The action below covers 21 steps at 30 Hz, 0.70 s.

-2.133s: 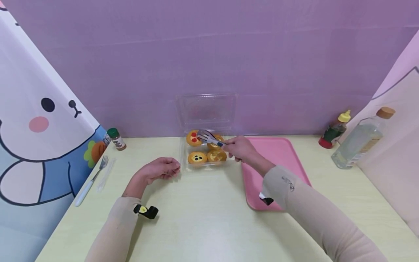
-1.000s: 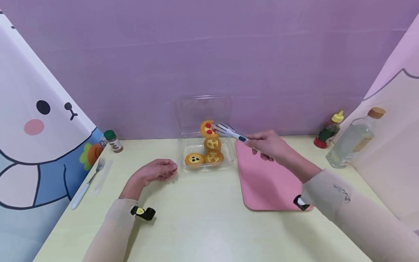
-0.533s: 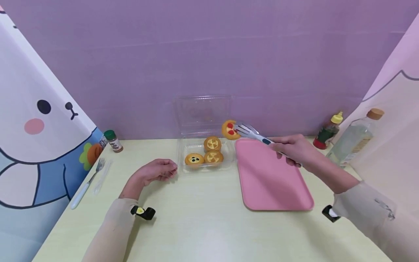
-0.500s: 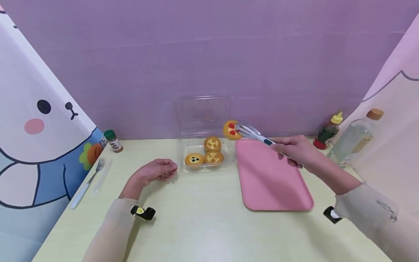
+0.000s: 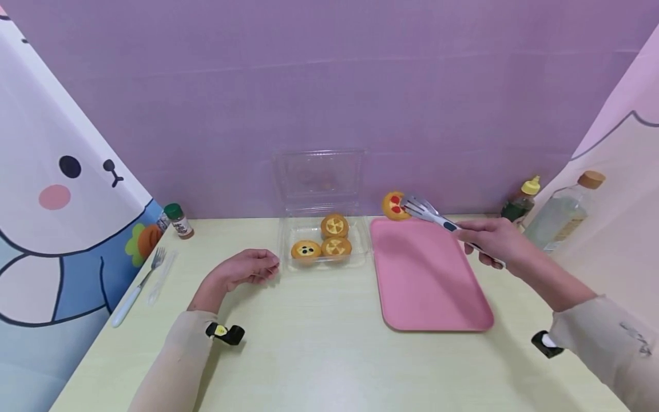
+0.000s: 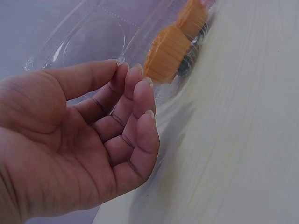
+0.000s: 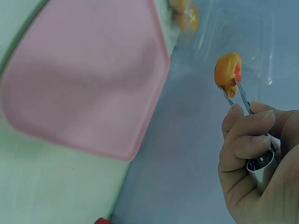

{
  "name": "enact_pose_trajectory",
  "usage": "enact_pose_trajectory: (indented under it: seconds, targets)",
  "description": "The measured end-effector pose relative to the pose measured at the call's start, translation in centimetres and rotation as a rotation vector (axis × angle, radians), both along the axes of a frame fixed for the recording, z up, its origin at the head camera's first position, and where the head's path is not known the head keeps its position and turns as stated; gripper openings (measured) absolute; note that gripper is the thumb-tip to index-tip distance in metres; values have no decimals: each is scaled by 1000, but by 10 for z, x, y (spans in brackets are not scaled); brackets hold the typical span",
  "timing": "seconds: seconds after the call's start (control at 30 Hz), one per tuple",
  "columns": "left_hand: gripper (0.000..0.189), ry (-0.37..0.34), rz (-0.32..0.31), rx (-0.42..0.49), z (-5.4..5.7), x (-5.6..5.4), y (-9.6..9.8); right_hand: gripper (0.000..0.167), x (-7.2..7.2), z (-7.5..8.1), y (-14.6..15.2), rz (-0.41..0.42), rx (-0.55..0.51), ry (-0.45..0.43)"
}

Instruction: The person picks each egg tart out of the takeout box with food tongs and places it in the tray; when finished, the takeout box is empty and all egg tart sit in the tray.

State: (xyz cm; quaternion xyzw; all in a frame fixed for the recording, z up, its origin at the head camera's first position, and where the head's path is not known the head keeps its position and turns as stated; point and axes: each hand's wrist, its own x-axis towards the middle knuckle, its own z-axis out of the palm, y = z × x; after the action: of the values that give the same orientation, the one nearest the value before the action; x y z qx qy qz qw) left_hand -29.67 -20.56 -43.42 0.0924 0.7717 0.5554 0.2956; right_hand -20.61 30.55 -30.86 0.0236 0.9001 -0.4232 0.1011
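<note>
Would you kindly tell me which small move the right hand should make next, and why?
The right hand should probably ease the tongs down over the pink tray, since they pinch the red-topped tart in the air, near the tray's far edge in the head view.

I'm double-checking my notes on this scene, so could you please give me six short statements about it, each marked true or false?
1. The right hand holds the tongs. True.
2. The tongs grip a tart with black toppings. False: the tart they grip has red ones.
3. Three tarts sit in the box. True.
4. The lid is closed. False: the lid stands open.
5. The gripped tart rests on the tray. False: it is held up, apart from the tray.
6. In the head view, the fork lies left of the box. True.
</note>
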Motion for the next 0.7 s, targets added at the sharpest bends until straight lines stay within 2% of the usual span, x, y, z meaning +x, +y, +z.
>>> enact_pose_trajectory:
  seconds: [0.43, 0.7]
  targets:
    - [34, 2, -1, -12, 1, 2, 3, 51, -11, -41, 2, -10, 4, -79]
    - [33, 1, 15, -16, 4, 4, 3, 50, -18, -52, -6, -23, -11, -79]
